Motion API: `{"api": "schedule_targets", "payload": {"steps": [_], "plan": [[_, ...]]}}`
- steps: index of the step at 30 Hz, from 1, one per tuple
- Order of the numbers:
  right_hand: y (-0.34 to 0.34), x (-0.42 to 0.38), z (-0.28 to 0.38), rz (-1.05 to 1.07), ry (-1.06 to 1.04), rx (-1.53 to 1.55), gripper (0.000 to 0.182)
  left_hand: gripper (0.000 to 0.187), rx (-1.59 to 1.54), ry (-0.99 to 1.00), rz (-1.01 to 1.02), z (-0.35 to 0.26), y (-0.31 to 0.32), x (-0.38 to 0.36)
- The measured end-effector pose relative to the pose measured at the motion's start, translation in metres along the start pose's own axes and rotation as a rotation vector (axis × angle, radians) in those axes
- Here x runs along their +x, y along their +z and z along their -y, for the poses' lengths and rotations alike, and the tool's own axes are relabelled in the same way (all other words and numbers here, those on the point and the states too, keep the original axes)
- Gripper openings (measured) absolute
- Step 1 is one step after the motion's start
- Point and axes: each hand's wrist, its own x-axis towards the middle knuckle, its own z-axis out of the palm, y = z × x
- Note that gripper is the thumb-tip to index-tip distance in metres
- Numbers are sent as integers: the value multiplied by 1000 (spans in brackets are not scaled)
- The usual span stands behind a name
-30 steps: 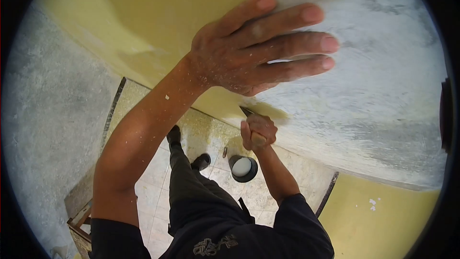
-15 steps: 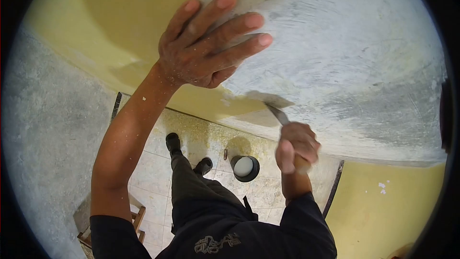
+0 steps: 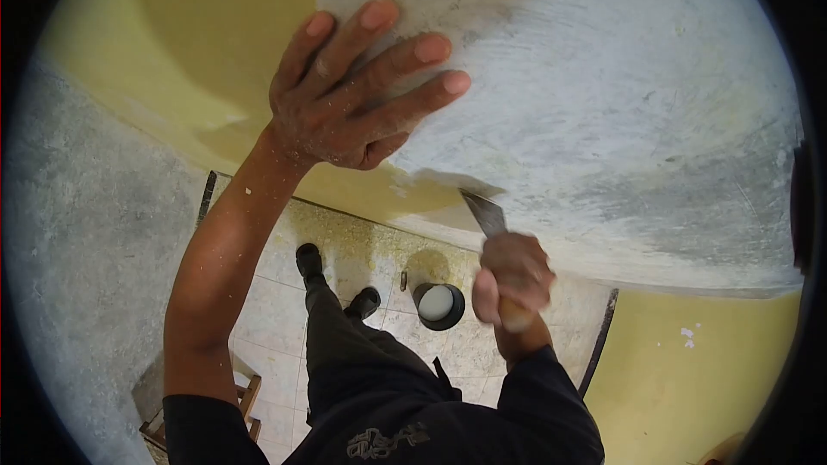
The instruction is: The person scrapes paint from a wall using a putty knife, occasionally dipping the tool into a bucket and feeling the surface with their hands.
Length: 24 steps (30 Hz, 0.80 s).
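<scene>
My right hand (image 3: 517, 274) is wrapped round the wooden handle of a putty knife (image 3: 484, 212). The blade's edge is at the wall (image 3: 603, 95), near where yellow paint gives way to a bare, whitish-grey scraped surface. Higher up and to the left, my left hand (image 3: 353, 90) is spread flat over the wall, fingers apart and holding nothing. Its fingertips reach over the bare patch. Small pale flakes dot my left forearm and hand. Yellow paint (image 3: 345, 192) still covers the wall's lower strip and its left side.
On the tiled floor stands a dark bucket (image 3: 442, 305) with white contents, a small object (image 3: 403, 281) beside it. Yellow scrapings (image 3: 340, 237) lie along the wall's foot. A wooden stool (image 3: 245, 400) is at lower left. A yellow wall (image 3: 698, 370) rises at right.
My left hand has shifted slightly left and down in view. My right hand with the putty knife has also moved a little left and down.
</scene>
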Motion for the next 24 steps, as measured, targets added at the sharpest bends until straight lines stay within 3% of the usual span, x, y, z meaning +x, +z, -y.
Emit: {"api": "schedule_targets", "payload": {"steps": [2, 3, 6, 10, 11, 12, 14, 16, 17, 18, 20, 22, 23, 24], "plan": [[-3, -2, -1, -54, -108, -51, 15, 39, -10, -11, 6, -2, -1, -2], [2, -5, -5, -52, 69, -20, 16, 39, -23, -16, 15, -6, -6, -5], [-6, 3, 20, 67, -14, -76, 19, 39, 29, 5, 61, 3, -4, -2], [8, -17, -14, -41, 47, 39, 19, 38, 0, 4, 28, -2, -3, -2], [6, -12, -4, -74, -65, -75, 19, 38, 0, 3, 25, -1, -3, -2], [-6, -3, 10, 44, -50, -68, 19, 38, 10, 4, 25, 1, -2, -1], [-7, -14, 11, 81, 46, -343, 20, 38, 9, -10, 37, -2, -3, -2], [16, -11, -15, -36, 209, -44, 21, 38, -5, -3, 54, -5, -6, -5], [16, -14, -7, -18, 14, -240, 22, 38, 17, 14, 57, 0, -4, -4], [11, -7, 2, 15, -62, -92, 22, 38, 40, 22, 45, 5, -2, 0], [2, 0, 11, 29, -36, 55, 24, 38, 8, 1, 54, -1, -6, -1], [20, -10, -15, -86, -63, -97, 24, 38, 1, -3, 38, -3, -5, -2], [24, -7, -20, -63, 77, 21, 24, 38, 5, 8, 46, -2, -6, 0], [16, -4, -13, -60, 66, 19, 24, 39, 18, 18, 55, 0, -5, 1]]}}
